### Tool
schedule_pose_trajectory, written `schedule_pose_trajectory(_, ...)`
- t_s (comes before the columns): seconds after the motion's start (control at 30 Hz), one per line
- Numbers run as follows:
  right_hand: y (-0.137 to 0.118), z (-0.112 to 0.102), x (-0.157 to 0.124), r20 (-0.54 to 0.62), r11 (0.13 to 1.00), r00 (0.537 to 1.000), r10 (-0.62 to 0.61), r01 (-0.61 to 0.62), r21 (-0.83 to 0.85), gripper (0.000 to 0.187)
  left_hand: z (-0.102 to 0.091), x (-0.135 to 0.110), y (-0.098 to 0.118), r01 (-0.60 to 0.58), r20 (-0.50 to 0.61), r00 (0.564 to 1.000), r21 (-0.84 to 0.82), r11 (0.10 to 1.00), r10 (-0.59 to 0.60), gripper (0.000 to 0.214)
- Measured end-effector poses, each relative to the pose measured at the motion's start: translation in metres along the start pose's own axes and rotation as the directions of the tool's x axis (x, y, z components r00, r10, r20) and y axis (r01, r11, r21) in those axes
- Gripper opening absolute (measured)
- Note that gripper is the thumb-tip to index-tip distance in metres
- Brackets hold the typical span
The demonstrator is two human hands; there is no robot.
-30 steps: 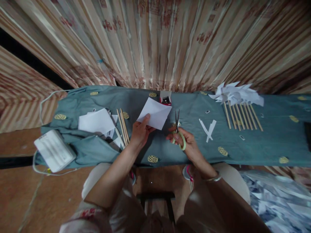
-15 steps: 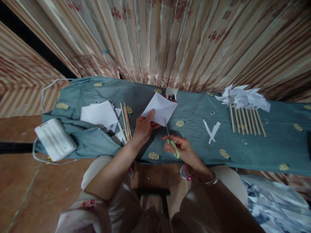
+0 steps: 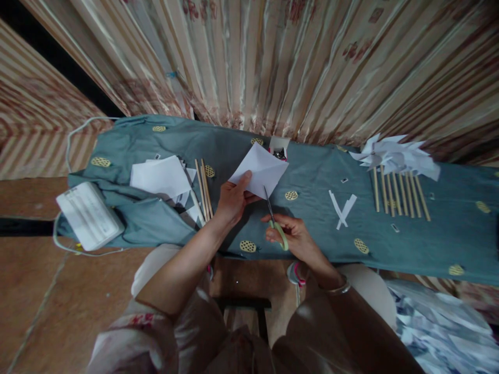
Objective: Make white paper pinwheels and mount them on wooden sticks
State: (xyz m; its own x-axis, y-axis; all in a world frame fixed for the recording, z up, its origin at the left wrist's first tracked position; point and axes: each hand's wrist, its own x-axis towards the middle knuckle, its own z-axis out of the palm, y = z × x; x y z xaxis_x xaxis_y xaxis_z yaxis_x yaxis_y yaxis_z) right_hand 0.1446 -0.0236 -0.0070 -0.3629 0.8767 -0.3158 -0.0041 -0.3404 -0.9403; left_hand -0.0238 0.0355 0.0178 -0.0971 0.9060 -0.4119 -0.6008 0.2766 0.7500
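My left hand [image 3: 234,200] grips a square sheet of white paper [image 3: 260,167] by its near left edge, thumb on top. The sheet is held above the cloth with one corner toward me. In my right hand [image 3: 294,234] is a pair of scissors [image 3: 279,235] with light green handles, fingers through the loops. Their blades point up at the paper and reach its near corner. Whether the blades are parted is too small to tell. Just behind the sheet stands a small open box [image 3: 279,150] with dark shiny bits inside.
Left of my hands lie wooden sticks [image 3: 203,188] and a pile of white paper [image 3: 158,177]. Farther left is a white power box [image 3: 89,215] with a cable. Paper strips [image 3: 343,209] and paper pinwheels [image 3: 397,158] on sticks lie to the right on the green cloth [image 3: 312,174].
The view has shifted slightly. Both hands keep their hold on the paper and the scissors, with the blades still at the sheet's near corner.
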Motion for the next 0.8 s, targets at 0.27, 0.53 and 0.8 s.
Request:
schedule_pose_trajectory(0.27, 0.0001, 0.0005, 0.0012, 0.003, 0.999, 1.000, 0.024, -0.024, 0.034, 0.033, 0.0017, -0.0013, 0.0017, 0.009, -0.020, 1.000, -0.010, 1.000, -0.009, 0.032)
schedule_pose_trajectory(0.53, -0.0033, 0.0017, 0.0023, -0.008, 0.997, 0.999, 0.051, -0.050, 0.051, 0.033, 0.0014, -0.0006, 0.0019, 0.012, -0.012, 1.000, -0.040, 0.999, -0.012, 0.029)
schedule_pose_trajectory(0.8, -0.0025, 0.0050, 0.0020, -0.039, 0.998, 0.998, 0.038, -0.036, 0.050, 0.039, -0.0003, -0.0024, -0.0022, 0.021, 0.018, 1.000, -0.045, 0.999, -0.020, 0.032)
